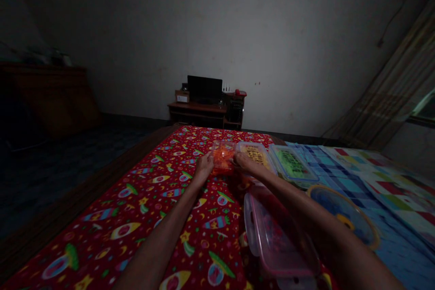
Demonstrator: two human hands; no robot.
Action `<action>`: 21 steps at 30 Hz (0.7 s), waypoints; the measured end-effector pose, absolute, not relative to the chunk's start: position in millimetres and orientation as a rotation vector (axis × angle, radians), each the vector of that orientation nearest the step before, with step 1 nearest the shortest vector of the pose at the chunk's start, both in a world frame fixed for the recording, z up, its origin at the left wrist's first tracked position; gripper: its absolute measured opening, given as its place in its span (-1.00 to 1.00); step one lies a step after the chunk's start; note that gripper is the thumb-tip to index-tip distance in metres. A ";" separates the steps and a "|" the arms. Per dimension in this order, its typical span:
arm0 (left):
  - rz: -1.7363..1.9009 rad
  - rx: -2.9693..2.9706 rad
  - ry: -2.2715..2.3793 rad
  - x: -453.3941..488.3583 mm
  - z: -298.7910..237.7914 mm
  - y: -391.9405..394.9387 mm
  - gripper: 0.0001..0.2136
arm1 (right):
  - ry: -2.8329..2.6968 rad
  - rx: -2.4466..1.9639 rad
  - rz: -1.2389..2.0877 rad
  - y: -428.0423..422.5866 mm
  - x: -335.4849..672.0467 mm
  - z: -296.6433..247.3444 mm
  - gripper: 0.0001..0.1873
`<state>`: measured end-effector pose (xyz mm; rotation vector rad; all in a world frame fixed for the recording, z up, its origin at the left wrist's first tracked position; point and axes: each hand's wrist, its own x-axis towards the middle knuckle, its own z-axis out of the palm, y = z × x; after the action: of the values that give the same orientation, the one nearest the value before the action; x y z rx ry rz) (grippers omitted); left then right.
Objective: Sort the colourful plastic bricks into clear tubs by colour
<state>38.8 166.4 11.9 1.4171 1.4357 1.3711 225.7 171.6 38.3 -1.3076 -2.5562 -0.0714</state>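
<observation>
A see-through plastic box with orange contents [223, 153] is between my two hands on the red patterned cloth. My left hand [204, 166] has its fingers closed on the box's left side. At the right side, my right hand [243, 163] grips the edge, its fingertips partly hidden. Just right of it lies a box with yellow contents and dark marks [253, 152], partly covered by my right hand and forearm. Beyond that is a similar box with green contents [294, 163]. A pink-rimmed see-through container [272, 240] lies nearer me, partly under my right forearm.
A round container with a yellowish rim [369, 231] rests on the blue bedding [367, 260] at the right. The red cloth [136, 217] covers the bed surface before me. By the far wall, a desk [197, 108] carries a dark monitor [205, 88] and a red telephone [240, 93].
</observation>
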 end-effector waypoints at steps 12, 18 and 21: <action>1.367 1.453 1.483 35.7 4.4 167.3 -0.72 | -2.524 -1.296 -0.108 178.7 234.5 26.1 -0.90; 1.388 1.332 1.333 41.2 -0.7 165.2 -0.79 | -2.579 -1.324 -0.066 188.3 237.5 22.2 -0.78; 1.394 1.281 1.265 42.7 -1.9 163.2 -0.78 | -2.594 -1.348 -0.045 192.5 238.7 23.2 -0.63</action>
<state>42.7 163.2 -1.9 1.2811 1.2650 1.3943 238.7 192.5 23.2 -1.3484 -2.5943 -0.0447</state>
